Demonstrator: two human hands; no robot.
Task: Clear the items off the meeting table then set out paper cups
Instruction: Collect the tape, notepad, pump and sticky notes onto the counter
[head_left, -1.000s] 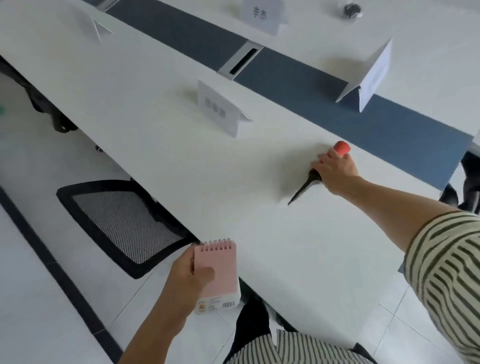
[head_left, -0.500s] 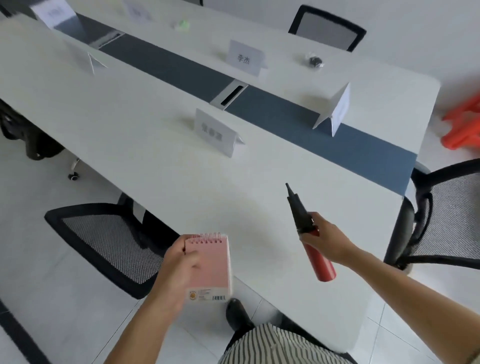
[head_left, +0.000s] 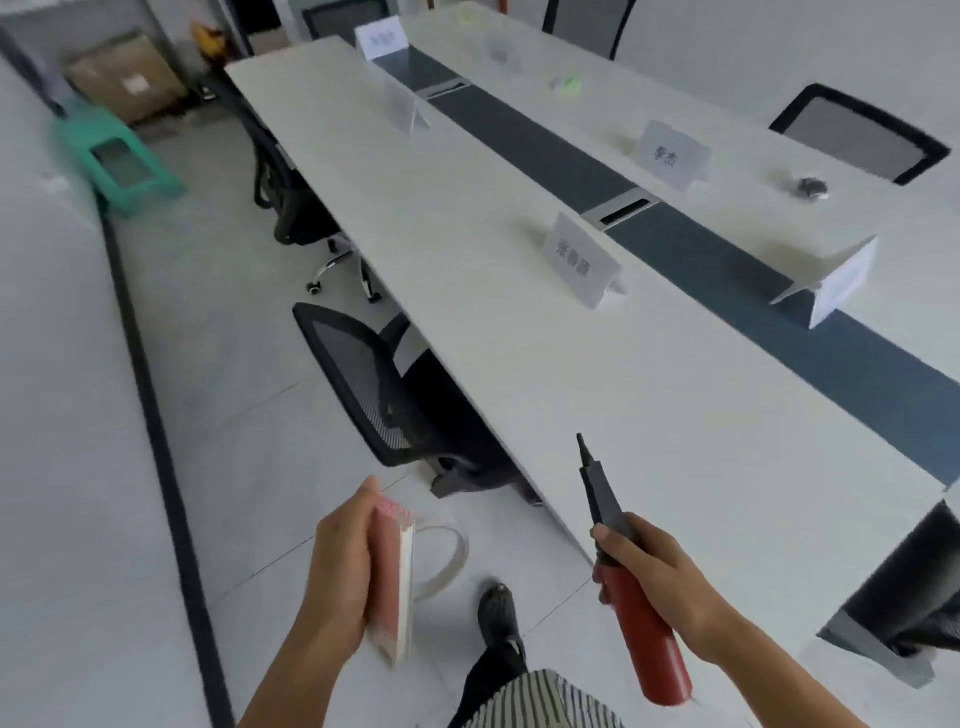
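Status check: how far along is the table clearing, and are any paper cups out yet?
Partly cleared. The near side of the table holds only name cards. In hand: the left hand grips a pink notebook, with a tape roll against it; the right hand grips a red-and-black pump. Left: a small green item and a dark item on the far side, then the cups; none are in view.

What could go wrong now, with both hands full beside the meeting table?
1. The tape roll beside the pink notepad in the left hand looks loosely held; it may slip to the floor.
2. The right hand grips the pump, so no hand is free for the small dark object and green item left on the table's far side.
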